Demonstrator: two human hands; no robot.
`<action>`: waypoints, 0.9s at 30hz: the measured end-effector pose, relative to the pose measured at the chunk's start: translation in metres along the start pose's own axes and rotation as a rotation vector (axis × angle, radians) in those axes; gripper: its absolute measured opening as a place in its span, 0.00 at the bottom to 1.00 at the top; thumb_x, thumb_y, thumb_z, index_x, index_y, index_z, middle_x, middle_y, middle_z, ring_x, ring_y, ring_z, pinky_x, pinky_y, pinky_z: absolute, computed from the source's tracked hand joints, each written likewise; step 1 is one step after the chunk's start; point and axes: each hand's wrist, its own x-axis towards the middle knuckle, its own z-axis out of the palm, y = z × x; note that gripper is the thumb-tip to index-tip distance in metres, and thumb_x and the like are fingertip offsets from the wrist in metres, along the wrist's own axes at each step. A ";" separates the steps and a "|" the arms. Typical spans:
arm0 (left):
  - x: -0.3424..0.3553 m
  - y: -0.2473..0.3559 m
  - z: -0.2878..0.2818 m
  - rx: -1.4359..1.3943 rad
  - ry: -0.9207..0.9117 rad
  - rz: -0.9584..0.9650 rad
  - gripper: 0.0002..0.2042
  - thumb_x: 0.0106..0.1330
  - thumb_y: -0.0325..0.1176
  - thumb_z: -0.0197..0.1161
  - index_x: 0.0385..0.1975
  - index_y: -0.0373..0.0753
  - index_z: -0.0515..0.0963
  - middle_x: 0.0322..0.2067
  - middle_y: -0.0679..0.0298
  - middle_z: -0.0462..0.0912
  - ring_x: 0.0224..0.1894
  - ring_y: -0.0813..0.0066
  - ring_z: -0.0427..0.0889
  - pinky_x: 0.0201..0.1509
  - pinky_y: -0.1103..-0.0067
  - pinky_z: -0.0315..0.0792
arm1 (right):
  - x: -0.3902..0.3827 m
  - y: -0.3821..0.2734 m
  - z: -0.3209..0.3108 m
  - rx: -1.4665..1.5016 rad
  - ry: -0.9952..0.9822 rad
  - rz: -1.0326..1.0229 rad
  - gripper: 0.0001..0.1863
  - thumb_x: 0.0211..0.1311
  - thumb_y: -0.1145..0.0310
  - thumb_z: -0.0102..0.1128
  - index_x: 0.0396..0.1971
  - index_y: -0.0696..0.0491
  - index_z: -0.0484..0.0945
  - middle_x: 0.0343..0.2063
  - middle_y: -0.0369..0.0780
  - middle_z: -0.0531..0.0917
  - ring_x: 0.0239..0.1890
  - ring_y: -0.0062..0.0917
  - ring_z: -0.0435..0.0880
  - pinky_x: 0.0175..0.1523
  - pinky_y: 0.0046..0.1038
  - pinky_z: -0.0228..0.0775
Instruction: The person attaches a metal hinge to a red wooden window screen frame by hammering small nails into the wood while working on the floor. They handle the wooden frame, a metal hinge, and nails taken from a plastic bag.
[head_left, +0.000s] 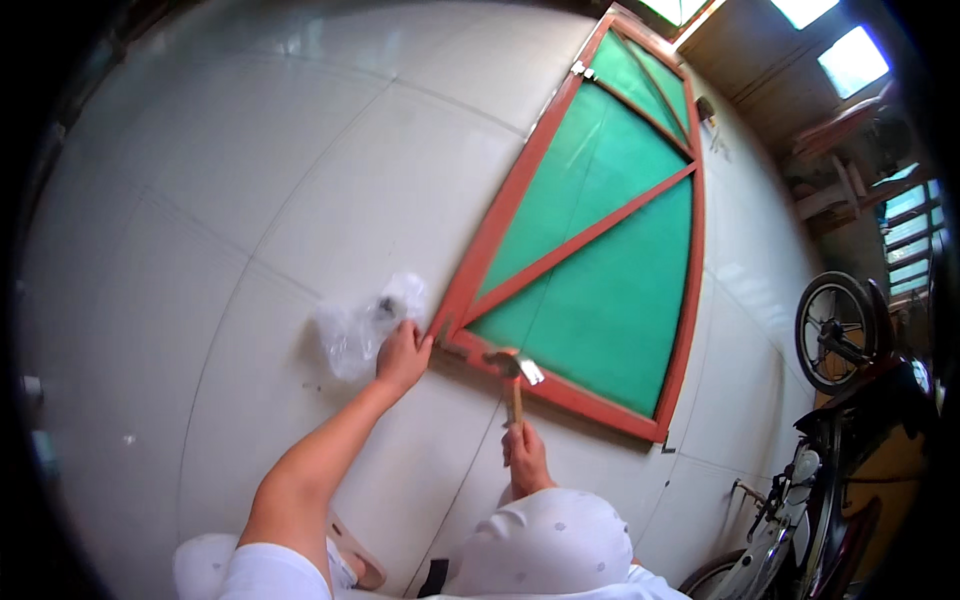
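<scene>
A red wooden frame (490,235) with a green mesh panel (600,290) lies flat on the white tiled floor. My left hand (402,356) rests at the frame's near left corner, fingers curled against the wood, right beside a crumpled clear plastic bag (365,325) that has small dark pieces in it. My right hand (526,456) grips the wooden handle of a hammer (514,372). The hammer's metal head sits over the frame's near rail, just right of my left hand.
White floor tiles (250,200) spread to the left and beyond. A parked motorbike (850,440) with a spoked wheel (833,332) stands at the right edge. My knees in pale dotted cloth (545,545) fill the bottom, and a sandal (360,565) lies beneath my left arm.
</scene>
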 end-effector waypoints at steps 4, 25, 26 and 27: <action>0.010 0.000 -0.027 0.099 0.217 0.184 0.07 0.62 0.31 0.52 0.35 0.36 0.67 0.29 0.48 0.75 0.33 0.47 0.75 0.35 0.59 0.69 | 0.000 -0.007 0.000 0.021 0.041 0.021 0.15 0.70 0.57 0.44 0.35 0.54 0.70 0.17 0.31 0.68 0.15 0.14 0.65 0.18 0.18 0.61; 0.069 -0.033 -0.045 0.815 -0.002 0.090 0.05 0.55 0.36 0.62 0.26 0.45 0.82 0.30 0.65 0.80 0.44 0.68 0.75 0.55 0.72 0.58 | -0.001 -0.011 0.000 0.007 -0.035 -0.016 0.18 0.71 0.54 0.41 0.40 0.56 0.68 0.17 0.31 0.66 0.15 0.13 0.63 0.18 0.17 0.59; 0.069 -0.032 -0.045 0.815 -0.015 0.092 0.05 0.55 0.36 0.62 0.26 0.45 0.82 0.30 0.65 0.80 0.44 0.68 0.75 0.55 0.72 0.58 | -0.001 -0.011 -0.001 0.009 -0.029 -0.005 0.18 0.71 0.54 0.41 0.40 0.56 0.68 0.17 0.31 0.66 0.15 0.13 0.63 0.18 0.17 0.59; 0.070 -0.032 -0.046 0.867 -0.055 0.103 0.05 0.55 0.36 0.62 0.26 0.44 0.81 0.28 0.64 0.80 0.40 0.67 0.76 0.52 0.72 0.60 | -0.002 -0.012 -0.001 0.008 -0.027 0.001 0.18 0.72 0.54 0.41 0.40 0.56 0.68 0.17 0.31 0.66 0.14 0.13 0.63 0.18 0.17 0.59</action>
